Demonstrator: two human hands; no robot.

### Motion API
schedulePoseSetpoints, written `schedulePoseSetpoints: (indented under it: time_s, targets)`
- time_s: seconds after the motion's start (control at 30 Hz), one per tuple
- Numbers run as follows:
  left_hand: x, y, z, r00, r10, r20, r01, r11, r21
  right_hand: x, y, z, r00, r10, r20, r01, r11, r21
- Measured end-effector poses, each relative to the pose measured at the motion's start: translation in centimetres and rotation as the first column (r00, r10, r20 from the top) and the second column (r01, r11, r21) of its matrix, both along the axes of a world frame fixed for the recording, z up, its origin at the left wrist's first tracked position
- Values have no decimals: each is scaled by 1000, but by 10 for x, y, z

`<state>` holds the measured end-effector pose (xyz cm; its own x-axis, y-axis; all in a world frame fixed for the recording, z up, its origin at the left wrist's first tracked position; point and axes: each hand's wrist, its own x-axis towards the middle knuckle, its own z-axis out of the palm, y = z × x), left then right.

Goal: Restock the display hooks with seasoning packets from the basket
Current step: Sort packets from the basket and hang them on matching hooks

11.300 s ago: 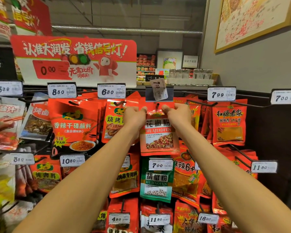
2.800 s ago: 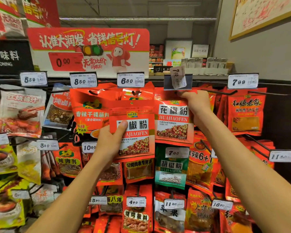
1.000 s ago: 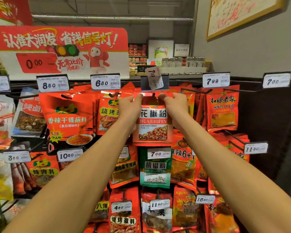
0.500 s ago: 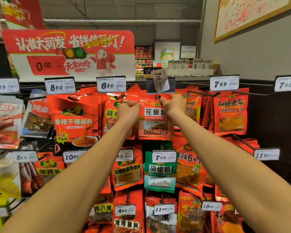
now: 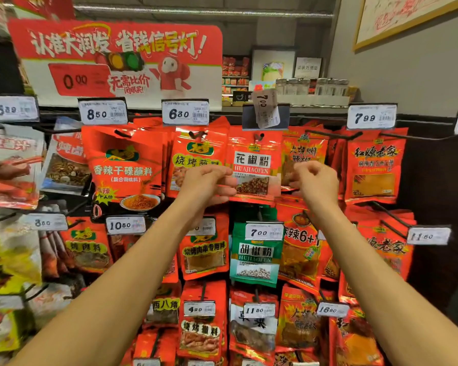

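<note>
A red huajiao powder packet (image 5: 253, 159) hangs on the top-row display hook (image 5: 259, 136), under a loose 7.00 price tag (image 5: 266, 108). My left hand (image 5: 209, 183) is in front of the packet's lower left edge, fingers loosely curled with a gap between thumb and fingers; I cannot tell if it touches the packet. My right hand (image 5: 315, 180) hovers just right of the packet, fingers loosely curled and holding nothing. The basket is out of view.
Full hooks of red seasoning packets surround it: a dipping spice packet (image 5: 124, 165) on the left, a red packet under the 7.99 tag (image 5: 374, 167) on the right, a green pepper powder packet (image 5: 255, 253) below. A large red promo sign (image 5: 117, 59) stands above.
Both hands have dropped from the hook at the packet's top to its lower half and let go; the packet now hangs by itself on the hook.
</note>
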<state>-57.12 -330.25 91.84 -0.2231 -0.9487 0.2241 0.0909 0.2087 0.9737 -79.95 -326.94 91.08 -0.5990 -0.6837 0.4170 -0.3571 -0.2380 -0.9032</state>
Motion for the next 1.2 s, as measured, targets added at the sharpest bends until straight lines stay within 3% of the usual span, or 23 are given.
schedulePoseSetpoints:
  time_s: [0.1, 0.23, 0.37, 0.57, 0.73, 0.9, 1.03, 1.13, 1.2]
  targets:
    - [4, 13, -33, 996, -91, 12, 90, 995, 47, 4, 44, -33, 953, 249, 174, -253, 968, 0]
    - [16, 32, -102, 990, -140, 24, 133, 970, 201, 2, 84, -104, 901, 308, 306, -356, 927, 118]
    - [28, 51, -184, 993, -82, 82, 41, 909, 415, -8, 114, -195, 887, 187, 422, -334, 890, 309]
    - [44, 102, -317, 986, -82, 148, -46, 711, 702, -13, 162, -343, 850, -99, 517, -279, 749, 601]
    - [54, 157, -442, 974, -85, 210, -150, 451, 880, 5, 219, -479, 811, -292, 508, -307, 526, 793]
    - [56, 195, -571, 952, -112, 284, -255, 218, 942, 26, 266, -616, 753, -450, 480, -355, 337, 872]
    - [59, 200, -676, 918, -148, 369, -345, 162, 924, 37, 284, -721, 720, -506, 475, -405, 250, 880]
    - [58, 202, -762, 878, -223, 424, -395, 163, 904, 45, 286, -798, 761, -458, 460, -436, 163, 885]
    - [58, 202, -816, 832, -360, 421, -378, 186, 907, 48, 283, -847, 803, -402, 440, -431, 119, 895]
